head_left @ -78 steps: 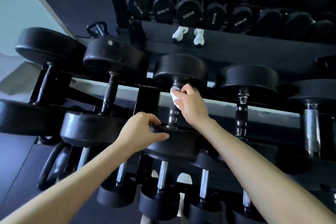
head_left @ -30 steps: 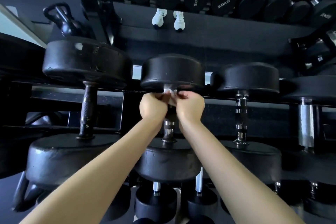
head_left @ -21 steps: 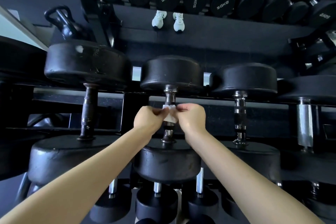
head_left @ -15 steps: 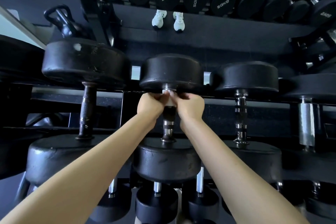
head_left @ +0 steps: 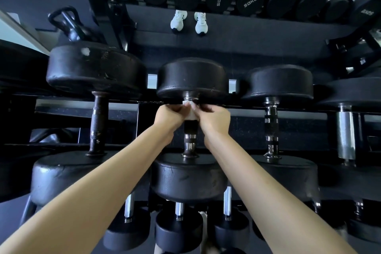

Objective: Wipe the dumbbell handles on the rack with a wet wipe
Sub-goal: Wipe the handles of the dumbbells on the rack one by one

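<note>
Both hands, left hand (head_left: 168, 114) and right hand (head_left: 215, 118), pinch the wet wipe (head_left: 190, 114) wrapped round the middle dumbbell's handle (head_left: 190, 130) near its far head, fingers curled tight, likely so the wipe scrubs all round.

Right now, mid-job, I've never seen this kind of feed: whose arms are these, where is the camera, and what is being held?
There is no machine here. These are a person's two bare arms, filmed by one wide-angle camera worn on their head, looking forward and down. In front is a rack of black dumbbells lying in rows, their handles running away from the viewer. The left hand and right hand meet at the far end of the middle dumbbell's handle, just below its far weight. Together they pinch a white wet wipe against it; whether the wipe wraps fully round cannot be seen. The nearer, shiny part of that handle is bare. No hand touches the dark handle to the left or the chrome handle to the right.
</note>
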The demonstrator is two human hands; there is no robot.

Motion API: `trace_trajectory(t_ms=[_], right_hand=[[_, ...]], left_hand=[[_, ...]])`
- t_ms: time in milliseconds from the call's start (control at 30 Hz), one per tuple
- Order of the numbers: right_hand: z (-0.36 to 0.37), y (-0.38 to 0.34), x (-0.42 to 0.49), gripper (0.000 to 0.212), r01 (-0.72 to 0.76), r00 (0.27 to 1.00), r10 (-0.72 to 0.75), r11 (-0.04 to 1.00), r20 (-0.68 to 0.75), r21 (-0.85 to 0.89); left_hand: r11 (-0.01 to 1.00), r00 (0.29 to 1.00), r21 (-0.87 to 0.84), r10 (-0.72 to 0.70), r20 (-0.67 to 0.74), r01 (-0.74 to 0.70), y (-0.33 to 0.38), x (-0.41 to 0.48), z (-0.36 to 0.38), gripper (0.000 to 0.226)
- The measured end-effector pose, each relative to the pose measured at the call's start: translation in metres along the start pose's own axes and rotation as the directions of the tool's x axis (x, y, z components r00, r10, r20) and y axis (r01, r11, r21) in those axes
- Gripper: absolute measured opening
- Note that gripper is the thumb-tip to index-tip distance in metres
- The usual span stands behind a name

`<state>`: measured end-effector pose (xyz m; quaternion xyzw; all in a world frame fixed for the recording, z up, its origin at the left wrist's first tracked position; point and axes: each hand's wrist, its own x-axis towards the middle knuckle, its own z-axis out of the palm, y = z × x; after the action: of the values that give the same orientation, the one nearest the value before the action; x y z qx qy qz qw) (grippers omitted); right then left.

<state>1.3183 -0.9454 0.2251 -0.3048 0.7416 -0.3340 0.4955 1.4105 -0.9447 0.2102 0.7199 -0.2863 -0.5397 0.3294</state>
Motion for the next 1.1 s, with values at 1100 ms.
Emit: trace_trajectory(t_ms=[1100], right_hand=[[-0.005,0.013,-0.018,0.009,-0.027,0.981,0.036,0.999,0.193,-0.045]], left_hand=[[0.865,0.983,0.468,0.174,0.053,-0.179,-0.01,-0.043,-0.06,0.013]])
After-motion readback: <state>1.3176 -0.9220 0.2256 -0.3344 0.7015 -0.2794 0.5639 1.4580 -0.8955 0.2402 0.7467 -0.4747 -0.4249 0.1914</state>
